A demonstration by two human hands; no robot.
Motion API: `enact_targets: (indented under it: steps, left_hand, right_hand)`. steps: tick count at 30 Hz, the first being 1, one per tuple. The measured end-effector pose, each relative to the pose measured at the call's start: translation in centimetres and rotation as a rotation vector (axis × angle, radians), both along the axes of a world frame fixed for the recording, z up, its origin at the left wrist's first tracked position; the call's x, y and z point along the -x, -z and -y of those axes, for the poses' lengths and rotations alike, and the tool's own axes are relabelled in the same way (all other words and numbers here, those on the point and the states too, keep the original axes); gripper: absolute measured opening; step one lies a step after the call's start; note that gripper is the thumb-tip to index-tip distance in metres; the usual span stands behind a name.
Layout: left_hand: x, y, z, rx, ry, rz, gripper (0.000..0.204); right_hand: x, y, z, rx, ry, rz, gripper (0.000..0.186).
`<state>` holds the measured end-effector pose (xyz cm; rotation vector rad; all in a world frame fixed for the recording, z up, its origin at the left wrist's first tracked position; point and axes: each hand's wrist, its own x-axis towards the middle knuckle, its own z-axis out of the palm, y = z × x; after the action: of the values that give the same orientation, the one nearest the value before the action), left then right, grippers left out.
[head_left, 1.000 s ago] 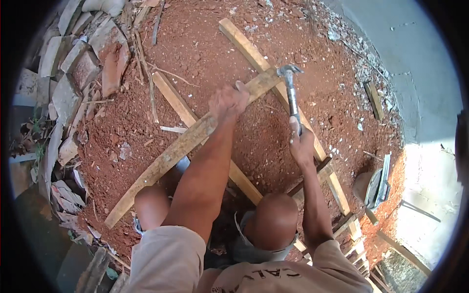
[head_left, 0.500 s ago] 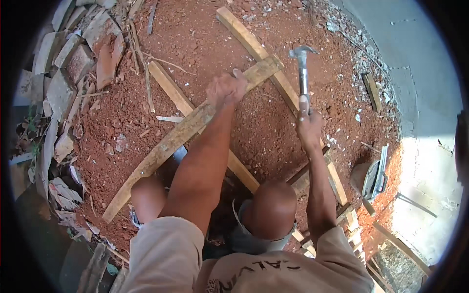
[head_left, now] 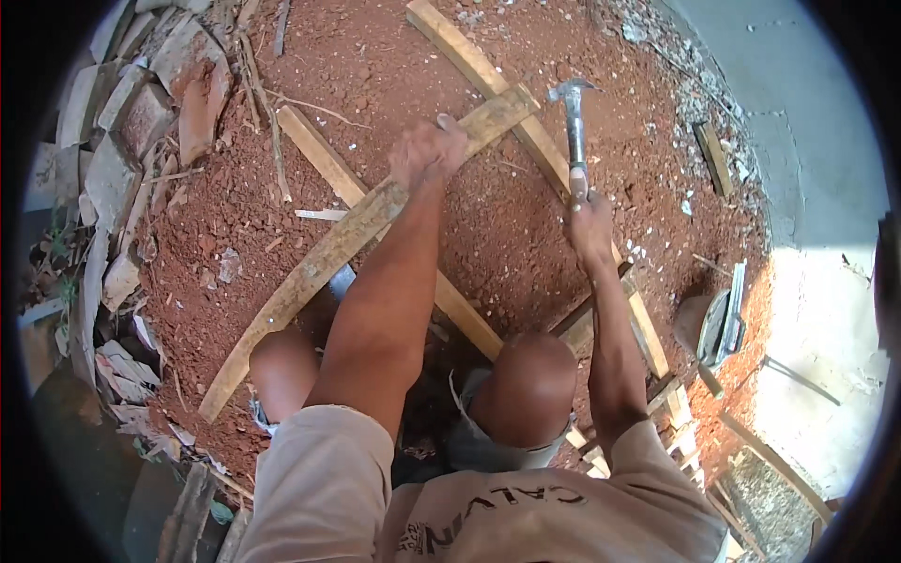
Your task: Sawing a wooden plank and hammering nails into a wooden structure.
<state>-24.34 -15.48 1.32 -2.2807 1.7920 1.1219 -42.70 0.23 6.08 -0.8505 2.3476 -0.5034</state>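
My left hand [head_left: 430, 152] grips a long, weathered board [head_left: 310, 263] that lies diagonally across two narrower timber strips [head_left: 450, 47] [head_left: 317, 141]. In my right hand [head_left: 588, 220] is a claw hammer [head_left: 575, 131] with a metal head, held upright in the picture just right of the board's far end. Whether the board is fixed to the strips I cannot tell. A grey flat piece [head_left: 342, 280], partly hidden, shows under the board beside my left forearm.
Broken slabs and rubble [head_left: 127, 188] line the left side of the red soil. At right stand a bucket [head_left: 694, 324] with tools across it and a concrete surface [head_left: 807, 357]. More wooden pieces [head_left: 770, 464] lie at lower right; my bare knees are below.
The hammer head has left the board's far end, moving rightward and away from it. My left hand stays on the board. The whole view has shifted slightly.
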Motion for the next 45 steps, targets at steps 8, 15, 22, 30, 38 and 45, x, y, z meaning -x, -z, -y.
enact_targets:
  steps: [8,15,22,30,38,45]
  left_hand:
    - [0.2,3.6,-1.5,0.067,-0.016,0.026,0.064]
    - [-0.1,0.3,0.1,-0.061,-0.02,-0.038,0.061]
    - [0.3,1.7,-1.5,0.099,-0.075,0.053,0.062]
    - [0.0,0.9,-0.6,-0.05,-0.019,-0.049,0.067]
    - [0.3,1.4,-1.2,0.018,-0.034,0.018,0.067]
    - [0.1,2.8,-1.0,0.08,-0.012,0.024,0.062]
  right_hand:
    - [5.5,-23.9,3.8,1.642,-0.375,0.155,0.054]
    - [2.6,2.4,-1.9,-0.118,-0.148,-0.094,0.069]
    - [5.7,-27.5,3.7,1.283,-0.428,0.506,0.042]
    - [-0.4,3.0,-1.4,-0.057,-0.236,-0.21,0.065]
    - [2.3,-20.7,4.0,1.191,-0.117,0.259,0.058]
    - [-2.2,-0.6,-0.5,-0.006,-0.192,-0.058,0.055]
